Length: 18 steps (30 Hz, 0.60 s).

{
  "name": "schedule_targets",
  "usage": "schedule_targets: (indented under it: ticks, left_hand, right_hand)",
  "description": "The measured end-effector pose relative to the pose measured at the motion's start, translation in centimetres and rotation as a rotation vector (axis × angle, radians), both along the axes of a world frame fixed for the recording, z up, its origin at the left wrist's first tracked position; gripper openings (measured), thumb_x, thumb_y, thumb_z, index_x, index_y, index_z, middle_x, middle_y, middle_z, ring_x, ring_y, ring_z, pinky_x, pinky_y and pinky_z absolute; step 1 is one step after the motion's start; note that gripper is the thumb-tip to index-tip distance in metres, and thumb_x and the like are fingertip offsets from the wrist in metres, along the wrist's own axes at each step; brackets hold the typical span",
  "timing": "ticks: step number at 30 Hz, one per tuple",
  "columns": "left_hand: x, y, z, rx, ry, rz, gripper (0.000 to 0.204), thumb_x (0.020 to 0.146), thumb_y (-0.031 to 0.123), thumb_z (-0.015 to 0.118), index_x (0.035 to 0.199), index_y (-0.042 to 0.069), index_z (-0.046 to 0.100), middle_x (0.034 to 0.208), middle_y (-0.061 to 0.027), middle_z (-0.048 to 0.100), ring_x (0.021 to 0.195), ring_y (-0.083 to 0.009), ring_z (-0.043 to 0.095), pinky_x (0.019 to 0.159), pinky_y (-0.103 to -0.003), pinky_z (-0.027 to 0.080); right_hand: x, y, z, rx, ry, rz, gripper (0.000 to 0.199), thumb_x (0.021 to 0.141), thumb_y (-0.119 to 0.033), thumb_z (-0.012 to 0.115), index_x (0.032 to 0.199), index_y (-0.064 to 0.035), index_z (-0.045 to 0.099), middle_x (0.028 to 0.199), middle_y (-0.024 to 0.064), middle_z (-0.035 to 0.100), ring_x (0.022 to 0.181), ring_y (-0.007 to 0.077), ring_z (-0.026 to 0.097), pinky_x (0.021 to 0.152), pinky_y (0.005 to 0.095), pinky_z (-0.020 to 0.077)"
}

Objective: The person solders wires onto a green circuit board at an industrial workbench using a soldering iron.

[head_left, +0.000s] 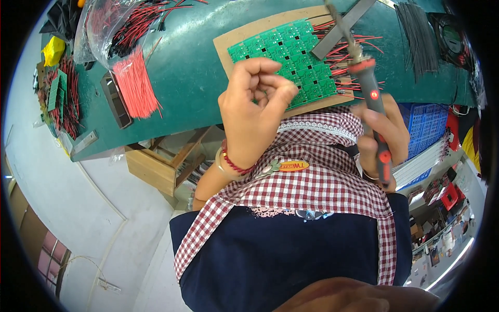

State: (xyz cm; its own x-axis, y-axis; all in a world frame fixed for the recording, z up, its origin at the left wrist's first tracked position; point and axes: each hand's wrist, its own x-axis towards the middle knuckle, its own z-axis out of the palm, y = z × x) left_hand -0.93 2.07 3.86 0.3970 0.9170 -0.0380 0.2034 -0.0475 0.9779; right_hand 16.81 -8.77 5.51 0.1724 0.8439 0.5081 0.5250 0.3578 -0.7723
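The left hand [254, 112] sits at the centre of the frame, fingers curled in toward the palm over the near edge of the green board panel [283, 60]; thumb and fingertips seem pinched together, but what they hold, if anything, is too small to tell. A red bead bracelet [234, 164] circles that wrist. The right hand [384, 138], at centre right, is closed around the handle of a soldering iron [370, 88]; the iron's metal tip points up toward the top centre, above the panel's right side. The panel lies on a brown cardboard sheet [234, 44] on the green table [192, 67], upper centre. Red and black wires [345, 54] stick out along the panel's right edge, and a grey flat bar [340, 28] lies across them. A bundle of red wires [136, 83] lies at upper left, beside a clear bag [112, 26] of more wires. Black wires [416, 36] lie at upper right. A checked apron [317, 182] fills the lower centre.
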Motion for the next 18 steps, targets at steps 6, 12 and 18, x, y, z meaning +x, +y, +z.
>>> schedule_targets:
  ticks: [6,12,18]
  left_hand:
    - [-0.3,-2.0,2.1,-0.414,-0.25,-0.121,0.032,0.082,-0.004,0.072,0.106,-0.004,0.05,0.087,-0.0085,0.066,0.076,-0.0093,0.064,0.069,-0.022,0.054]
    - [-0.8,-1.9,1.3,-0.629,-0.413,-0.224,0.03,0.086,-0.002,0.069,0.11,-0.004,0.049,0.094,-0.0088,0.062,0.087,-0.0106,0.063,0.076,-0.023,0.053]
    - [-0.4,-2.5,1.4,-0.658,-0.466,-0.178,0.023,0.086,-0.001,0.069,0.104,-0.002,0.054,0.09,-0.0055,0.061,0.077,-0.0084,0.061,0.07,-0.021,0.052]
  right_hand:
    - [-2.1,1.4,-1.0,-0.117,0.105,0.154,0.042,0.07,0.006,0.075,0.106,-0.0112,0.061,0.098,0.0111,0.066,0.088,0.0292,0.064,0.075,0.0383,0.0506]
    - [-1.9,1.3,-1.1,-0.131,0.077,0.148,0.043,0.074,0.01,0.072,0.106,-0.0135,0.055,0.085,0.0093,0.062,0.077,0.024,0.061,0.079,0.0422,0.0505]
    - [-2.4,0.6,-1.9,-0.071,0.074,0.082,0.04,0.067,0.009,0.073,0.099,-0.0122,0.062,0.085,0.0083,0.062,0.08,0.0257,0.061,0.07,0.037,0.0493]
